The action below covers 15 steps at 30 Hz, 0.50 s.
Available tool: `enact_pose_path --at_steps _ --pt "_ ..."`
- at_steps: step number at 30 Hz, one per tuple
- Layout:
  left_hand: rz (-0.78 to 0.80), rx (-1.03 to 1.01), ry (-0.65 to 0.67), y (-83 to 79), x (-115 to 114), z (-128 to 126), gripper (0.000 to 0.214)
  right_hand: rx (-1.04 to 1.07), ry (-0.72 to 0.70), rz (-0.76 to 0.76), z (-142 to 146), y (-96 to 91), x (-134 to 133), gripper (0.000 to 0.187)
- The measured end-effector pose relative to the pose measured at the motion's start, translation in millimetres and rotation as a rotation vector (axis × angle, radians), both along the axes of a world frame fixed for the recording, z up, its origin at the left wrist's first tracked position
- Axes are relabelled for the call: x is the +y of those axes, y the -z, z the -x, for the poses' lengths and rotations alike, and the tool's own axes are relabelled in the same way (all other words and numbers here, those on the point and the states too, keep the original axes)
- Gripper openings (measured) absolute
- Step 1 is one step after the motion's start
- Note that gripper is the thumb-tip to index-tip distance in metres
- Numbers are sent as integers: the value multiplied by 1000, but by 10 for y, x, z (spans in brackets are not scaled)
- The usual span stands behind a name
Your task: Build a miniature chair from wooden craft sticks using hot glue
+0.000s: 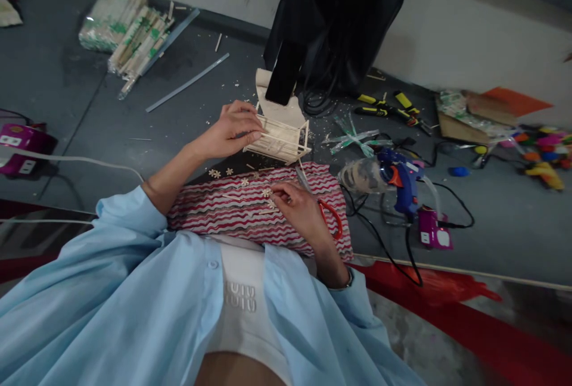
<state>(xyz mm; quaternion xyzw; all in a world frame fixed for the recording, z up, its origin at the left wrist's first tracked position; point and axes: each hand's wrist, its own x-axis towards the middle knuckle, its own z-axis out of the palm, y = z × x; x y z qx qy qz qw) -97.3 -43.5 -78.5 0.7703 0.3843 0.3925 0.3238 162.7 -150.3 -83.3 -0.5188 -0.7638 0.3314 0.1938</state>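
Note:
My left hand (235,131) grips the left end of a small open frame (283,140) built of thin wooden sticks, which lies on its side. Over the striped cloth (210,210), my right hand (298,207) has its fingers pinched together at a small pale flower-shaped piece (267,193); a second one lies against the fingertips. More flower-shaped pieces (215,174) are scattered to the left, near the cloth's far edge. Scissors with red handles (333,219) lie partly beneath my right hand and wrist.
A blue glue gun (402,180) rests to the right, its cable leading near a purple power box (433,230). A phone (283,73) leans against a black bag (339,22). Yellow-black pliers (379,109), bundled sticks (140,43) and a glue stick (187,82) lie farther back.

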Motion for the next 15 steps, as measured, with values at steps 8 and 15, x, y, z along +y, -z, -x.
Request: enact_pose_path --at_steps 8,15 --pt "-156 180 -1 -16 -33 -51 36 -149 -72 -77 73 113 4 20" --pt "-162 154 -29 -44 -2 -60 37 57 -14 -33 67 46 -2 14"
